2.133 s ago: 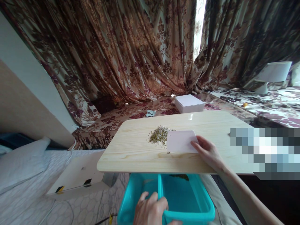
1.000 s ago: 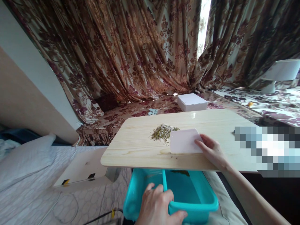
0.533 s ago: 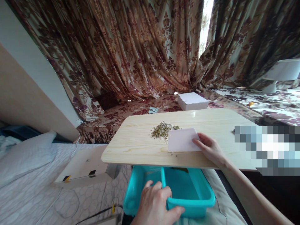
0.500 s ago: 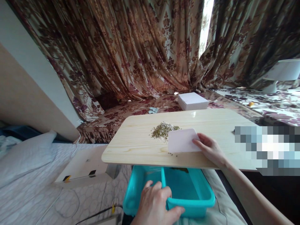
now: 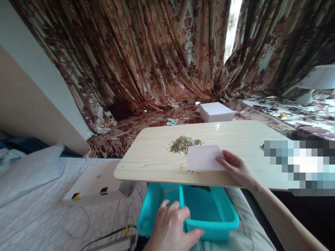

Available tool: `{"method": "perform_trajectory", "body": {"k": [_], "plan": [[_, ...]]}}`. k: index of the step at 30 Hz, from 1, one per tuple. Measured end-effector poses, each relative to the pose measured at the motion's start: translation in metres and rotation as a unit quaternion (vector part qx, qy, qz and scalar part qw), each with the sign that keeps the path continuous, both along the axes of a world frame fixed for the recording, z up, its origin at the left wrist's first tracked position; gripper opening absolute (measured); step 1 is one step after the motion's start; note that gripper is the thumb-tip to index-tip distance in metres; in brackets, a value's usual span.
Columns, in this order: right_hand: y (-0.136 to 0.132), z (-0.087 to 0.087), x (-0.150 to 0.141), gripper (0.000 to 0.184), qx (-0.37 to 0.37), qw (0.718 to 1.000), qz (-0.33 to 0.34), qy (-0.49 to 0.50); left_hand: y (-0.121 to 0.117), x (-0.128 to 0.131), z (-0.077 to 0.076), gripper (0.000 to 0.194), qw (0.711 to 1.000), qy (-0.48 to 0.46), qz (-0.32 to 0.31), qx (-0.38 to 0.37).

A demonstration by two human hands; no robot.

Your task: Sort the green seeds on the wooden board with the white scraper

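My right hand [image 5: 237,167] pinches the right end of a flat white scraper [image 5: 204,158], thumb on top. The scraper lies low over a pale wooden tabletop [image 5: 146,157], its left edge beside a heap of mixed green beans and white grains [image 5: 183,143]. Several loose beans [image 5: 193,171] sit just in front of the scraper. Below the table's front edge is a turquoise two-compartment bin [image 5: 222,225]. My left hand [image 5: 171,223] grips its near rim at the divider, fingers in the left compartment and thumb outside. Some green beans [image 5: 202,188] show in the right compartment; its far part is hidden under the tabletop.
A white box [image 5: 216,109] and a small light-blue cloth [image 5: 171,121] lie behind the table. At the left a large flat carton [image 5: 94,181] rests on the bed, with a cable [image 5: 107,235] near it. A blurred-out patch covers the table's right end.
The scraper has shifted slightly along the heap's near right side, and more loose beans lie by the table's front edge. My left hand keeps its grip on the bin. The view has shifted slightly.
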State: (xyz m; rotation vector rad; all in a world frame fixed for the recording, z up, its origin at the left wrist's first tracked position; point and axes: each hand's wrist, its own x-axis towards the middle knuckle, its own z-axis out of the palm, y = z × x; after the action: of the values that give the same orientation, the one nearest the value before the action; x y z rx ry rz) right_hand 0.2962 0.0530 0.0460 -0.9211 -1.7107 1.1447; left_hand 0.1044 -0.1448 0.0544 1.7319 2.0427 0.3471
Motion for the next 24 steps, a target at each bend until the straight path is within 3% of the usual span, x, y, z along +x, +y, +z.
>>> {"method": "perform_trajectory", "body": {"k": [9, 15, 24], "plan": [[-0.047, 0.002, 0.020, 0.031, -0.005, 0.999, -0.043, -0.009, -0.001, -0.001, 0.000, 0.024, 1.000, 0.000, -0.001, 0.017], [-0.035, 0.002, 0.002, 0.031, 0.040, 0.995, -0.090, -0.023, -0.009, -0.007, 0.007, 0.019, 1.000, 0.013, 0.014, 0.005], [-0.028, 0.010, -0.028, 0.031, 0.013, 1.000, -0.026, 0.008, -0.014, -0.022, 0.011, 0.017, 0.999, 0.026, 0.032, 0.018]]}}
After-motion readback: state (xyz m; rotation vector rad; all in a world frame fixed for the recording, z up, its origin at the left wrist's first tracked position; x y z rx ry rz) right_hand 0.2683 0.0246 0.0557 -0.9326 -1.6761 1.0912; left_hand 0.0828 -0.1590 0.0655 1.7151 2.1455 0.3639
